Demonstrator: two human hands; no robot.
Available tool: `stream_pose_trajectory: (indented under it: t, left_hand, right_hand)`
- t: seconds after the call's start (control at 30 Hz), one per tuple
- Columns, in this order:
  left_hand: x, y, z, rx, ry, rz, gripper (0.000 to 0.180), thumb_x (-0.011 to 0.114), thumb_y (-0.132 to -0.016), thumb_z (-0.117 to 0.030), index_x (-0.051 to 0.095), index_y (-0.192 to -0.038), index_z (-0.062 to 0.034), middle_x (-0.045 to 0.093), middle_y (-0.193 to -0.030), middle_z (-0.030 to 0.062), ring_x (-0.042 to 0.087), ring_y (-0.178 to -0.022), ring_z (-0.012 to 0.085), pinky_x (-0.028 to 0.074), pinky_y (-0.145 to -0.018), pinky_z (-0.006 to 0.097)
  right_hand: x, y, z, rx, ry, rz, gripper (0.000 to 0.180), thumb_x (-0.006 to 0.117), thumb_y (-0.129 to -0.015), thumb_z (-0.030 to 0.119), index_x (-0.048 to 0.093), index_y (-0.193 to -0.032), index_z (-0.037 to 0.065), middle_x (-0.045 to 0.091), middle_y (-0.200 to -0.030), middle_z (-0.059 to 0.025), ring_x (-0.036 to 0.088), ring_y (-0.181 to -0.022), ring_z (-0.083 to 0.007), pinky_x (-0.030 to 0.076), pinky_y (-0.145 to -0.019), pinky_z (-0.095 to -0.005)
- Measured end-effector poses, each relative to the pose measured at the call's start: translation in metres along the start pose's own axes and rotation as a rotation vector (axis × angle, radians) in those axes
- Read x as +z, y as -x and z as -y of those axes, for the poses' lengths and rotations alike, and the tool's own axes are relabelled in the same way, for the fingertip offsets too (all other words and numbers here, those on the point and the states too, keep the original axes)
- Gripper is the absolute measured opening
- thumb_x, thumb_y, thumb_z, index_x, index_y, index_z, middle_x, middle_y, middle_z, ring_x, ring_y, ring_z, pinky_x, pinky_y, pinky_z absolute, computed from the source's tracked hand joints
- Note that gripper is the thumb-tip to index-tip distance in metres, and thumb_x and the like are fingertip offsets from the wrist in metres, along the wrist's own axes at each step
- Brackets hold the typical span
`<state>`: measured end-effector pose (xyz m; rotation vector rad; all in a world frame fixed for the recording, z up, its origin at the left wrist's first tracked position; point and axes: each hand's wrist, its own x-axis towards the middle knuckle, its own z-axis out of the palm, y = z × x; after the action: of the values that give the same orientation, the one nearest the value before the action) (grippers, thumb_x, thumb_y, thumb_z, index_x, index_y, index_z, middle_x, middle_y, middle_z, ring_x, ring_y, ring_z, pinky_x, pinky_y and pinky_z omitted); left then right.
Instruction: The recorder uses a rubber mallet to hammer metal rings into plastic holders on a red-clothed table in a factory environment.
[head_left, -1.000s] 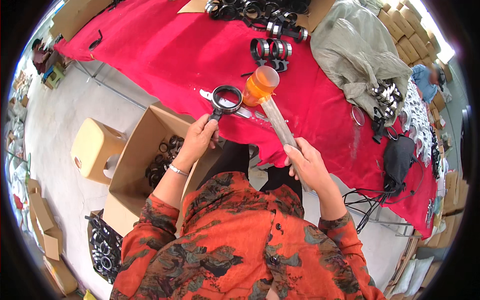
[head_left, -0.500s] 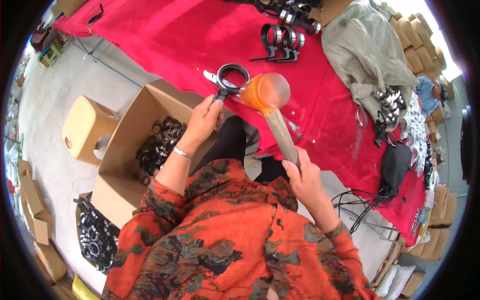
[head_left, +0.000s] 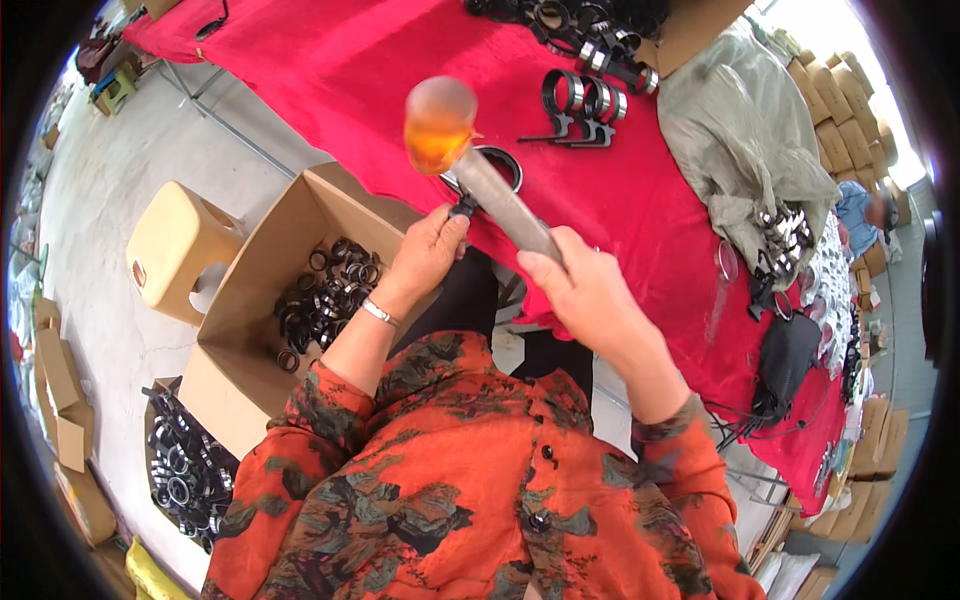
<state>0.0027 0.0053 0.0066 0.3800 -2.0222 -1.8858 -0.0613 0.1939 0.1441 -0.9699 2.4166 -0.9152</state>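
Cardboard forms the open box (head_left: 250,300) beside the person's left knee, holding a heap of black ring clamps (head_left: 322,300). The left hand (head_left: 425,255) pinches a black ring clamp (head_left: 487,175) against the red table (head_left: 330,80) edge. The right hand (head_left: 585,295), fingers wrapped tight, grips a raised orange-headed mallet (head_left: 440,125).

A workshop or packing floor: long red-clothed table (head_left: 300,70), stacked cardboard cartons (head_left: 840,110), box of black rings (head_left: 325,300).
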Motion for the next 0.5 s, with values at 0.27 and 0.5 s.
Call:
stream_pose_trajectory:
  t: [0.27, 0.5]
  left_hand:
    - [-0.005, 0.002, 0.005, 0.065, -0.09, -0.029, 0.031, 0.046, -0.099, -0.034, 0.051, -0.085, -0.0077, 0.054, -0.067, -0.001, 0.048, -0.054, 0.0066, 0.04, -0.048, 0.022]
    - [-0.003, 0.001, 0.007, 0.06, -0.083, -0.031, 0.031, 0.046, -0.099, -0.034, 0.051, -0.084, -0.0077, 0.054, -0.067, -0.0012, 0.047, -0.054, 0.0059, 0.038, -0.048, 0.022]
  right_hand:
    - [-0.025, -0.008, 0.019, -0.119, 0.024, -0.34, 0.034, 0.063, -0.09, 0.029, 0.051, -0.097, -0.002, 0.062, -0.074, -0.0209, 0.065, -0.068, -0.0328, 0.05, -0.062, -0.0391]
    - [-0.049, -0.034, -0.02, 0.223, -0.024, -0.037, 0.041, 0.06, -0.09, 0.037, 0.051, -0.087, -0.003, 0.057, -0.067, -0.0164, 0.057, -0.059, -0.0277, 0.045, -0.057, -0.0403]
